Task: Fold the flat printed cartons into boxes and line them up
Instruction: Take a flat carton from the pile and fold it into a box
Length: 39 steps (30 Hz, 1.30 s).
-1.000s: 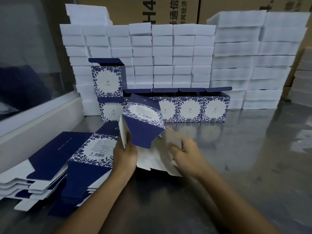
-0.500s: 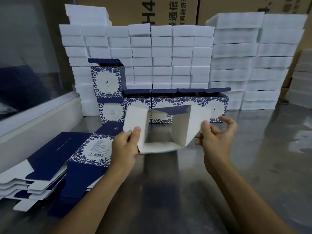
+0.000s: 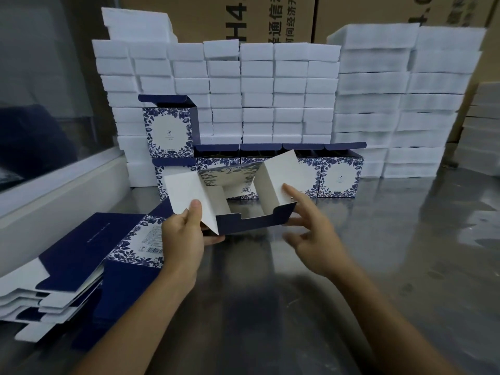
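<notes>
I hold a half-opened blue-and-white floral carton (image 3: pixel 238 201) above the steel table, its white inner flaps spread upward and a navy flap facing me. My left hand (image 3: pixel 184 239) pinches its left white flap and lower corner. My right hand (image 3: pixel 311 234) has its fingers spread, the forefinger touching the right white flap. A row of folded boxes (image 3: pixel 339 175) stands behind along the foam wall, with one more box (image 3: pixel 169 128) stacked on the leftmost. A pile of flat cartons (image 3: pixel 89 255) lies at the left.
White foam blocks (image 3: pixel 270 90) are stacked in a wall at the back, with brown shipping cartons (image 3: pixel 270 17) behind. A white ledge and glass pane (image 3: pixel 54 163) run along the left. The reflective steel table (image 3: pixel 378 266) stretches to the right.
The carton went from being pressed on the table to lifted and squared open, then tipped so its flaps point up. My right hand has let go of the right wall and now only touches the flap.
</notes>
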{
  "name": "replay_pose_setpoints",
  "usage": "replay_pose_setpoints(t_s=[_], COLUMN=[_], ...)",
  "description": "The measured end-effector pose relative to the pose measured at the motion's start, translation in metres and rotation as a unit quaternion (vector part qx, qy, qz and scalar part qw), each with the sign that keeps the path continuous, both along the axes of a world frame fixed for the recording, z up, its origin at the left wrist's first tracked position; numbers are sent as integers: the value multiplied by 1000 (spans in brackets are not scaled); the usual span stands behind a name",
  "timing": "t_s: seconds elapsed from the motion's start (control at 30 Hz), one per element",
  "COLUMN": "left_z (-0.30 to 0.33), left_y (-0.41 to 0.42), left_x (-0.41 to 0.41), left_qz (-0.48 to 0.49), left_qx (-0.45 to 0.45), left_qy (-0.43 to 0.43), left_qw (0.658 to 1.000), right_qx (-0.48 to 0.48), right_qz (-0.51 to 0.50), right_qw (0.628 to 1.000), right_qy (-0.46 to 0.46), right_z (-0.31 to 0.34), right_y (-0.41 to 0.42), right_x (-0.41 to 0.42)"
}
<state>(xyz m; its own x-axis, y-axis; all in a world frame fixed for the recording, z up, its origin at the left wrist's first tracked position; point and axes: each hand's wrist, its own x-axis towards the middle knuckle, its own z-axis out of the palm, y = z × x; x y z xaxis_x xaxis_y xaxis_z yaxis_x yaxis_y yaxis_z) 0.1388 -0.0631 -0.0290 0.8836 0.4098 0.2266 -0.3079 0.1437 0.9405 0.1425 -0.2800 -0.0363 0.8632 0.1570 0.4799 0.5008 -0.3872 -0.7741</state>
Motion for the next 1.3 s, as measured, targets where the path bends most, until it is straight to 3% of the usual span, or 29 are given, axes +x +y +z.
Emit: replay_pose_setpoints(t_s=[0.13,0.3,0.47,0.73,0.87,1.0,1.07,1.2,1.3], left_z=[-1,-10,-17,-26,-27,-33,-34,-28,-25], left_y=[-1,-6,-11,-10,-15,-32,-39,-37,-36], left_x=[1,0,-6,-6,-7,-10,-10,-9,-10], left_qz=[-3,16,47,63,36,-18,-44,-60,-92], left_qx=[8,132,310,441,378,252,193,151,134], left_qy=[-3,-39,-124,-170,-157,-96,-69,-35,-21], left_qw=[1000,990,941,879,912,963,978,986,987], right_qx=[-33,21,4,77,223,313,238,41,2], right_qz=[24,-75,-141,-207,-211,-96,-51,-30,-26], right_qw=[999,993,987,973,952,937,961,996,998], right_qy=[-4,-94,-72,-67,3,124,133,67,58], right_z=[-9,-8,-9,-12,-11,-13,-18,-23,-25], right_y=[1,5,5,13,18,31,37,40,42], right_x=[2,5,3,1,4,1,-2,-5,-7])
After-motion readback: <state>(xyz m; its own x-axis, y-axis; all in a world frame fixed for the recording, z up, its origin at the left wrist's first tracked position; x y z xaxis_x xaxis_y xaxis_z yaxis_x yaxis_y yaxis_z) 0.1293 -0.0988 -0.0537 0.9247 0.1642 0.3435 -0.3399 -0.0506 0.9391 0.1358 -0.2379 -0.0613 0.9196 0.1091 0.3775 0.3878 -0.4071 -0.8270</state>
